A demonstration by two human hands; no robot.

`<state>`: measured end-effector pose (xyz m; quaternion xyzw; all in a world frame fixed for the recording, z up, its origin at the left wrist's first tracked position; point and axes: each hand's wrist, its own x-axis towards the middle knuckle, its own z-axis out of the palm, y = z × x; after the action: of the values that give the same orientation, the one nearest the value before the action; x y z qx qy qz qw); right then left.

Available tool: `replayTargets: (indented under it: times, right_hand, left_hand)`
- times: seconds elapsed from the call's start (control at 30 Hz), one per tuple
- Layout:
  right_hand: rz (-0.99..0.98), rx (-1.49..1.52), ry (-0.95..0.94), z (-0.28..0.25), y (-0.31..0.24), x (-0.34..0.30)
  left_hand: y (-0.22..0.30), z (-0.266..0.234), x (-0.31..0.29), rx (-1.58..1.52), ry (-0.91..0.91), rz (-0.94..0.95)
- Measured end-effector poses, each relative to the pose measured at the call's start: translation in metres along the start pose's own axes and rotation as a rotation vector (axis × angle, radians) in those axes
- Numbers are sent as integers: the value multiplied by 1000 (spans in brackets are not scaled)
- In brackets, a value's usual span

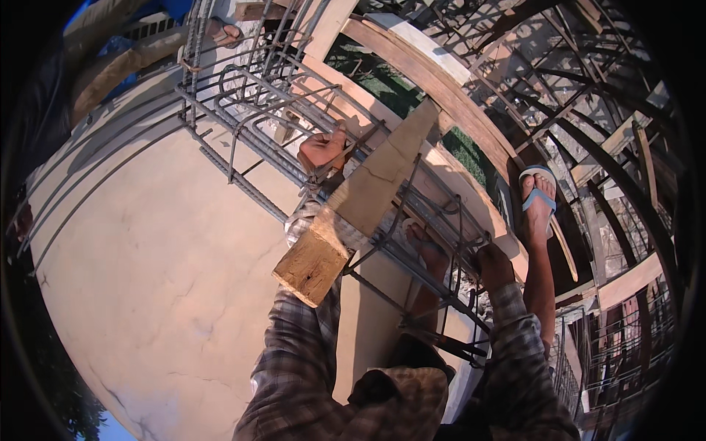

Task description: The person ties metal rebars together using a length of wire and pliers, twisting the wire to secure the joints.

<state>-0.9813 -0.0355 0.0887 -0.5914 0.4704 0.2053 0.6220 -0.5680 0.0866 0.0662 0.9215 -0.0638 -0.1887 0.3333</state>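
Observation:
A long cage of steel reinforcing bars (268, 151) with bent stirrups runs diagonally from upper left to lower right. Across it lies a thick wooden beam (382, 176), its sawn end towards me. My left forearm passes beneath this beam, and my left hand (323, 151) is closed beside the cage bars on the far side. Whatever its curled fingers hold is too small to make out. In shadow, my right hand (495, 266) is closed against the cage's right part, near a stirrup; what is in it cannot be seen.
Pale concrete slab (147, 257) spreads to the left, with loose bars along its far edge. A sandaled foot (539, 187) rests by the plank formwork (441, 81). Dark poles and timbers (618, 147) crowd the right. Another person's leg (125, 66) shows at upper left.

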Motion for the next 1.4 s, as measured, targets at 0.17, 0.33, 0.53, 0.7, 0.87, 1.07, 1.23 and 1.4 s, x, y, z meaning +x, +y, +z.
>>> replayTargets:
  times: [0.17, 0.33, 0.53, 0.7, 0.87, 1.07, 1.23, 1.4]
  right_hand:
    - [78, 103, -70, -1, 7, 0]
    - [55, 88, -106, 2, 34, 2]
    - [149, 59, -140, -7, -5, 5]
    - [169, -4, -69, -14, -13, -1]
    - [176, -15, -57, -17, -11, -1]
    - [241, -41, 28, -19, -20, 0]
    - [190, -160, 28, -12, -24, 4]
    - [233, -279, -22, -17, -26, 6]
  left_hand:
    - [28, 7, -18, -158, 127, -148]
    - [11, 22, -17, -75, 165, -257]
    - [3, -26, -43, -520, -73, -443]
    - [45, -63, -117, -748, -326, -582]
    - [111, -124, -213, -809, -497, -340]
    - [98, -133, -297, -959, -632, -641]
    - [121, -48, -289, -989, -479, -976]
    - [84, -1, -268, -1082, -323, -1196]
